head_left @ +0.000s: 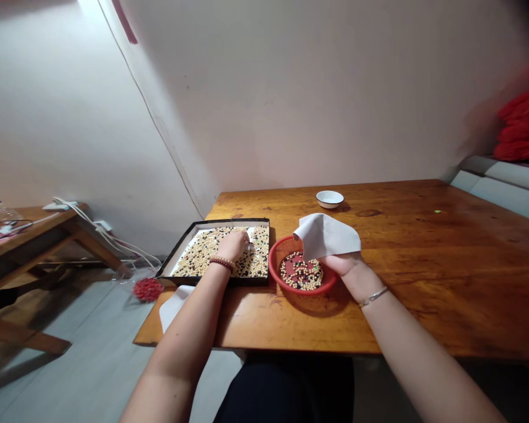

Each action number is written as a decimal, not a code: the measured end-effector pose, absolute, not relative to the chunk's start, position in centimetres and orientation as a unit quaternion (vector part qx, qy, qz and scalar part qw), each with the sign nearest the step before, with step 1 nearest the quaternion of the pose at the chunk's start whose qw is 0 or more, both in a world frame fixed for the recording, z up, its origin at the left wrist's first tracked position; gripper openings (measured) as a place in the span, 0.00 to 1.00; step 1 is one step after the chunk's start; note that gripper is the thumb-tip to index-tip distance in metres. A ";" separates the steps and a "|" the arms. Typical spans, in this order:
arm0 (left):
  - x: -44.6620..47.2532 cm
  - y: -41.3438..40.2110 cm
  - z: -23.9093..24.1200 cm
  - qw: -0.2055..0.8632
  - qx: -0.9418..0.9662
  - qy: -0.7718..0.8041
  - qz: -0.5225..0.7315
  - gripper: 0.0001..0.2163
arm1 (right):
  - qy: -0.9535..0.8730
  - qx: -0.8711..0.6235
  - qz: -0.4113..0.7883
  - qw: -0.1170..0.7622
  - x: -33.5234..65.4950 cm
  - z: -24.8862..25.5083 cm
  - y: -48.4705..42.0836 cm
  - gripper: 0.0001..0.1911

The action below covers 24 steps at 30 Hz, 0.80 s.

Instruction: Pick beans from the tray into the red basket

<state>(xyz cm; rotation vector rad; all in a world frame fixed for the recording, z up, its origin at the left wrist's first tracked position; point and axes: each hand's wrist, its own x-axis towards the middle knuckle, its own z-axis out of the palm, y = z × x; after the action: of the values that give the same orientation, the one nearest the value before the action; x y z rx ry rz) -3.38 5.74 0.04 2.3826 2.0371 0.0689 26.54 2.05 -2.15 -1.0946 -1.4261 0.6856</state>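
Note:
A black tray (189, 235) holding several pale, dark and red beads lies at the wooden table's left edge. My left hand (233, 244) rests over the beads in it, fingers closed round a small shiny object I cannot name. A red plastic basket (275, 258) with mixed beads stands right of the tray. My right hand (346, 264) holds a curved sheet of white paper (328, 236) over the basket, tilted toward it.
A small white bowl (330, 198) sits at the table's far side. Another white sheet (173, 305) hangs off the near left edge. A red bundle (147, 289) lies on the floor beside a low wooden bench (35, 235) with cables. Red cushions (524, 124) lie far right.

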 end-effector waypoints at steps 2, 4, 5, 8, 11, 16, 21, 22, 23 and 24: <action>-3.3 5.8 0.0 0.000 0.761 0.648 0.030 0.11 | -0.581 -0.439 0.385 0.567 26.4 -2.1 1.9 0.29; -3.3 5.9 -0.1 -0.006 0.764 0.644 0.041 0.11 | -0.514 -0.386 0.514 0.567 26.4 -2.0 1.8 0.31; -3.3 6.0 -0.1 -0.009 0.768 0.639 0.047 0.11 | -0.470 -0.354 0.574 0.570 26.4 -1.9 1.8 0.30; -3.4 6.3 -0.3 -0.018 0.787 0.614 0.057 0.11 | -0.340 -0.266 0.683 0.589 26.5 -1.6 1.7 0.23; -3.5 6.6 -0.6 -0.018 0.793 0.608 0.048 0.09 | -0.239 -0.224 0.730 0.599 26.5 -1.2 1.5 0.21; -3.7 7.0 -1.2 -0.019 0.784 0.619 0.048 0.07 | -0.270 -0.243 0.713 0.599 26.3 -0.9 1.2 0.19; -3.5 6.6 -0.8 -0.009 0.786 0.615 0.055 0.06 | -0.337 -0.240 0.674 0.612 25.6 -0.6 1.0 0.17; -3.5 6.5 -0.6 -0.011 0.788 0.614 0.053 0.06 | -0.330 -0.248 0.672 0.615 25.5 -0.6 0.9 0.16; -3.3 6.4 -0.2 -0.017 0.789 0.612 0.054 0.06 | -0.322 -0.258 0.673 0.614 25.5 -0.6 0.8 0.14; -3.1 6.1 0.1 -0.029 0.791 0.608 0.064 0.06 | -0.315 -0.270 0.676 0.609 25.5 -0.7 0.7 0.13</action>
<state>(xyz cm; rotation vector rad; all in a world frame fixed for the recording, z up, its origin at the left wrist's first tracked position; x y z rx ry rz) -3.10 6.15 0.15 2.5323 1.9464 0.2047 25.48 0.69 -0.72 -0.6243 -0.7268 1.5613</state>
